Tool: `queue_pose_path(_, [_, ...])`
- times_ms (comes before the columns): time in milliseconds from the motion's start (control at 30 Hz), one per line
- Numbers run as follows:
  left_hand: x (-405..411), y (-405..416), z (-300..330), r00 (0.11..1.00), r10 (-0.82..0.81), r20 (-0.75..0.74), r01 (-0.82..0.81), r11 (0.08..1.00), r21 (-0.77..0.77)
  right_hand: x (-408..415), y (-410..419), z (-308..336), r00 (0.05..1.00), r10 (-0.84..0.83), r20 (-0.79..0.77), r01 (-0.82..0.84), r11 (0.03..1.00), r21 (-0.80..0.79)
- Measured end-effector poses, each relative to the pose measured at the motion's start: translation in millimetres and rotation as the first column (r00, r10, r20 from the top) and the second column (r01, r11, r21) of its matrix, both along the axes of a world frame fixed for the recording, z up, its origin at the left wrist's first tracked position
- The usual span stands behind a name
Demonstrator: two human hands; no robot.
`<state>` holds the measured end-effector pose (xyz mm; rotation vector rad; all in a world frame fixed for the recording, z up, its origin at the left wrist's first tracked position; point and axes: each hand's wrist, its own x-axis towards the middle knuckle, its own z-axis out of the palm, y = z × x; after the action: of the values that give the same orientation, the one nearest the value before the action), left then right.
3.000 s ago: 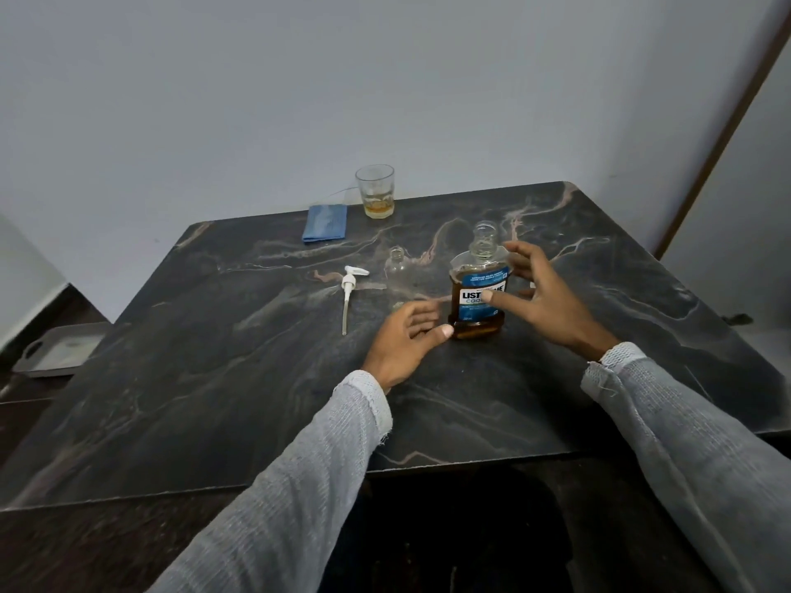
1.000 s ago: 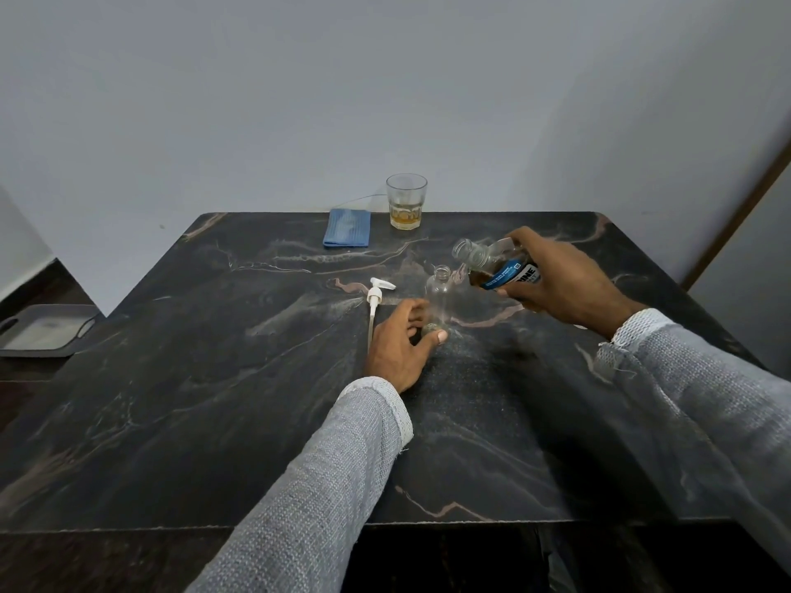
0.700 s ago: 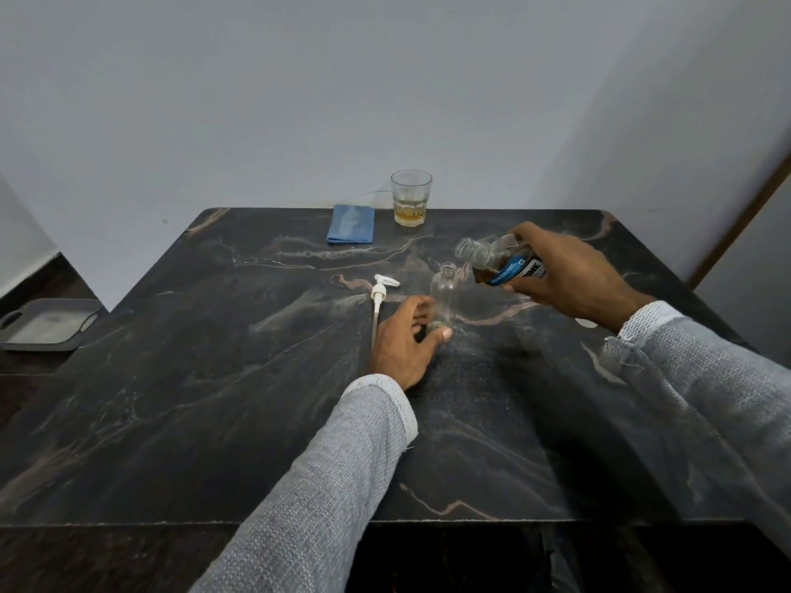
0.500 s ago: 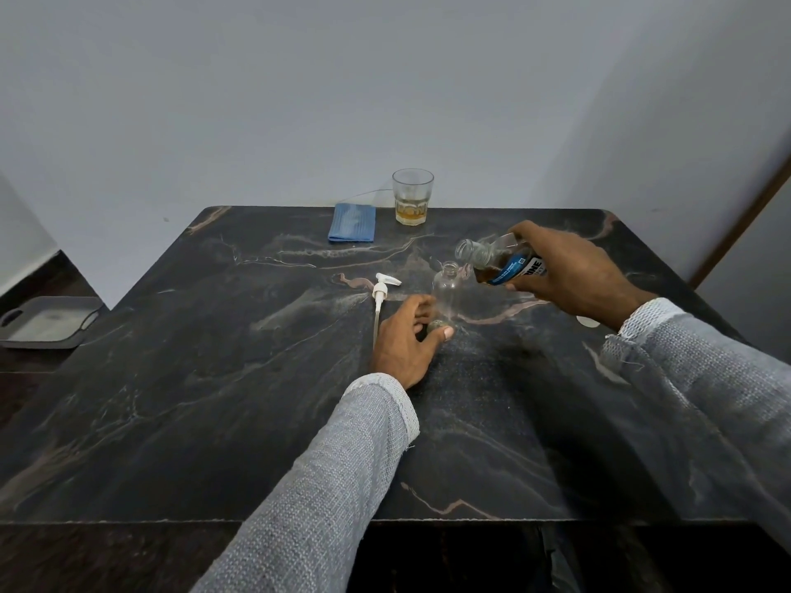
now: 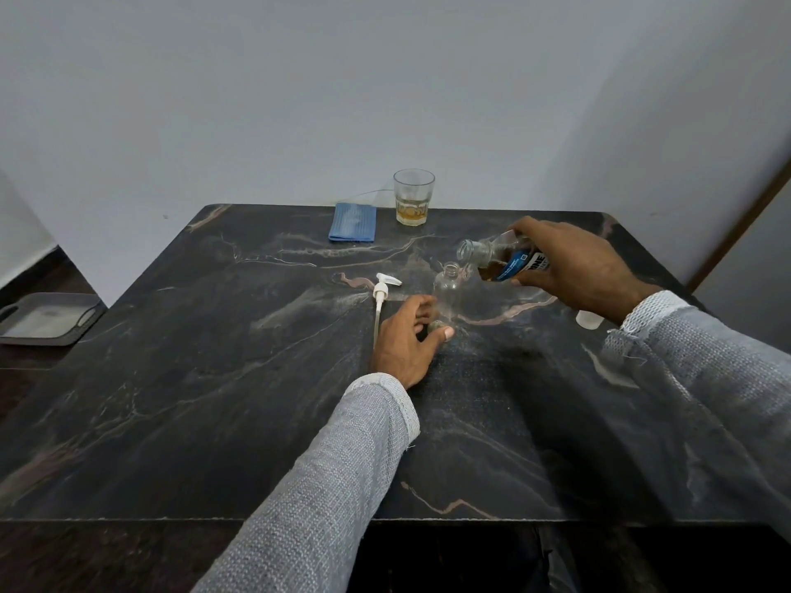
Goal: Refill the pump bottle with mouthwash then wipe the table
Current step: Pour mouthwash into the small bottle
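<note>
A small clear pump bottle [image 5: 448, 288] stands upright and uncapped on the dark marble table [image 5: 214, 378]. My left hand [image 5: 406, 336] grips its base. My right hand [image 5: 573, 267] holds the mouthwash bottle [image 5: 498, 258], blue label, amber liquid, tipped on its side with its open mouth just above and right of the small bottle's neck. The white pump head [image 5: 382, 293] with its long tube lies flat on the table left of the small bottle. A folded blue cloth [image 5: 353, 222] lies at the far edge.
A glass [image 5: 413, 199] with a little amber liquid stands at the far edge beside the cloth. A white cap [image 5: 590, 319] lies on the table under my right wrist. A grey tray [image 5: 47, 318] sits on a lower surface at the left. Walls enclose the back and right.
My right hand lifted the mouthwash bottle off the table and tipped it over the small bottle. My left hand moved from the mouthwash bottle to the small bottle's base.
</note>
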<state>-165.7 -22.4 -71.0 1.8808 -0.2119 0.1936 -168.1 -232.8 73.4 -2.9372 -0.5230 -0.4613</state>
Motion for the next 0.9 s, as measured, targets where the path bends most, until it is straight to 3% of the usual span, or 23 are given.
queue_pose_path(900, [1.0, -0.9, -0.3, 1.0, 0.012, -0.009, -0.012, 1.0, -0.014, 0.2, 5.2, 12.1, 1.0, 0.021, 0.021, -0.02, 0.997, -0.07])
